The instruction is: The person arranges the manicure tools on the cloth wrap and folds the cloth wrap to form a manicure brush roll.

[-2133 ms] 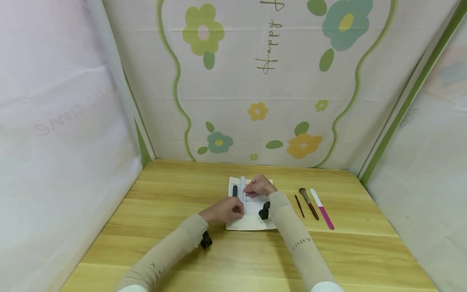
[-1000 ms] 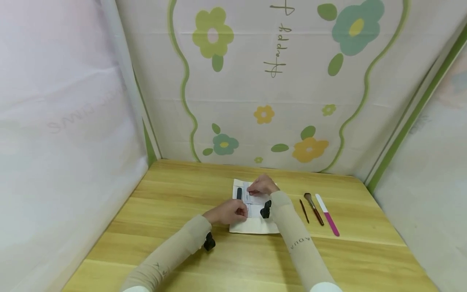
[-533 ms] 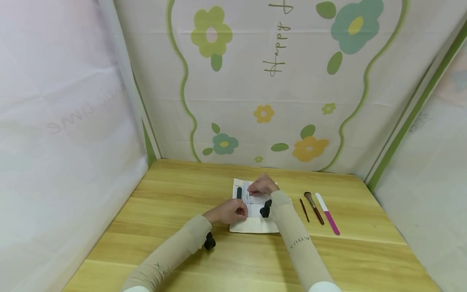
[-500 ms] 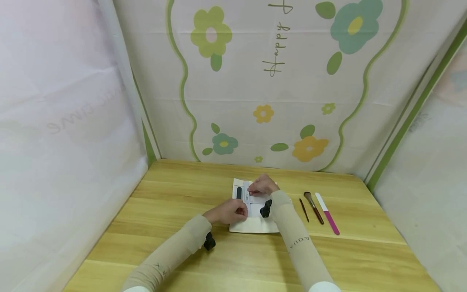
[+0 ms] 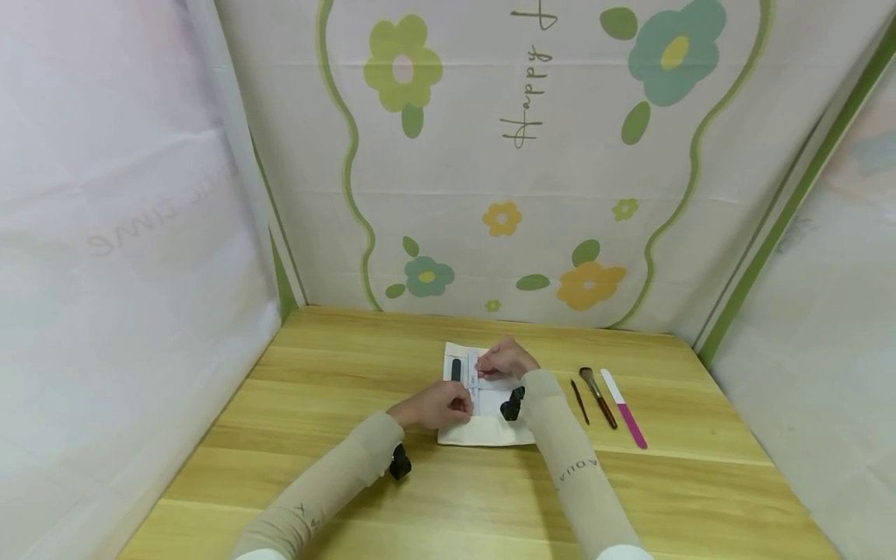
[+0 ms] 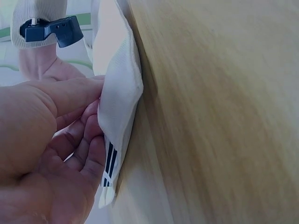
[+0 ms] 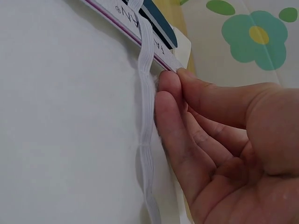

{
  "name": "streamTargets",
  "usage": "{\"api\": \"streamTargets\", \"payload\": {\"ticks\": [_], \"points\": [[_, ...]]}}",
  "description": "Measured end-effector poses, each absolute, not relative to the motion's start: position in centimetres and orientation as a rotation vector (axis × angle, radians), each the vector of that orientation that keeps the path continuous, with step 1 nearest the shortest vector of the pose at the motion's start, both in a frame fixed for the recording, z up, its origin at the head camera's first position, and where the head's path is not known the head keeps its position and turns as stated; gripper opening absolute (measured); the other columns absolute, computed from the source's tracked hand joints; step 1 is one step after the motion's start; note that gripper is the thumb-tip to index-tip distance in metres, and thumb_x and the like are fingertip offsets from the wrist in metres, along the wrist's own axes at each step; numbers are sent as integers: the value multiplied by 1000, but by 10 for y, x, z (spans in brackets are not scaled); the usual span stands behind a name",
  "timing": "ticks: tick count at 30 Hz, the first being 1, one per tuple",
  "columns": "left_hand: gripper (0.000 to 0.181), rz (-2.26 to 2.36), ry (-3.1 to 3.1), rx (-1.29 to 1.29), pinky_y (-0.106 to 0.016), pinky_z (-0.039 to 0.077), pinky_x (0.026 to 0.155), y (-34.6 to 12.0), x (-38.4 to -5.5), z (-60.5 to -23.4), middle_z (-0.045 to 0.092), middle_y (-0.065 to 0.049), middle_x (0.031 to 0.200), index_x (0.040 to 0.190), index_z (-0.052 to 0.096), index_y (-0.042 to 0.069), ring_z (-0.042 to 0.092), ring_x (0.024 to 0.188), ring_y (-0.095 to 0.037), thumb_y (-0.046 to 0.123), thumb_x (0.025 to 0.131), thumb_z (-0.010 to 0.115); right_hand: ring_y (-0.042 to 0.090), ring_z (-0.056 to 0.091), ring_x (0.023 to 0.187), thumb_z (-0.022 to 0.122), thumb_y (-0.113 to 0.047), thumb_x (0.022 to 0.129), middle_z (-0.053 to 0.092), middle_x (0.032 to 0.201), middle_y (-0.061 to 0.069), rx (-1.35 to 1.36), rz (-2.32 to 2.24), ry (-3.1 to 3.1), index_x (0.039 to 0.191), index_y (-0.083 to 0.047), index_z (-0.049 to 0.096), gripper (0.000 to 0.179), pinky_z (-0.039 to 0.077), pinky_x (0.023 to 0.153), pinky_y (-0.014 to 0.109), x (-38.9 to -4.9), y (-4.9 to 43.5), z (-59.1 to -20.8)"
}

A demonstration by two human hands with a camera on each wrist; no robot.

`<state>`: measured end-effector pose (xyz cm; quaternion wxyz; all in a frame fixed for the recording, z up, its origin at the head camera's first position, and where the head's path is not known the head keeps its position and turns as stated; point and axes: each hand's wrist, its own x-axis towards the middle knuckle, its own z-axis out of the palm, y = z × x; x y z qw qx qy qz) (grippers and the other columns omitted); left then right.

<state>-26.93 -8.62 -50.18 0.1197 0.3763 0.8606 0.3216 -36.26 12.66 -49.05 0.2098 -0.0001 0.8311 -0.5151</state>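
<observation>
A cream cloth pouch [image 5: 490, 432] lies spread on the table, a folded pocket along its near edge. A white nail file [image 5: 473, 362] with dark lettering lies lengthwise on it, passing under a white elastic band [image 7: 147, 107]. My right hand [image 5: 509, 359] pinches the file's far end between thumb and fingers. At the near end, my left hand [image 5: 435, 406] pinches the lip of the pocket [image 6: 120, 95]; the file's lower end is partly hidden by it. A dark nail file [image 5: 456, 370] sits beside the white one, to its left.
Right of the pouch lie a thin brown stick [image 5: 580, 401], a brush [image 5: 599, 398] with a wooden handle, and a white and magenta nail file [image 5: 624, 410]. Printed cloth walls stand behind the wooden table [image 5: 336, 365] and at both sides.
Compared with two seconds ago, the white file has slid slightly toward the near pocket, its far end now below the pouch's far edge. Both hands keep their grips. The head view has shifted slightly.
</observation>
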Motion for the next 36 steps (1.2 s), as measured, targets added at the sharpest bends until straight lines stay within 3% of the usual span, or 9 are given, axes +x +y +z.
{"api": "streamTargets", "payload": {"ticks": [36], "points": [[13,955,2519,1094,-19,47,74,-86,-271,-506,63,5,89,91,71,14,52,79,-2,6,100,68,12,76,77,75,-2,95,82,95,9,-24,-1339,2294,101,-1,81,8,62,72,25,-353,132,-488]]}}
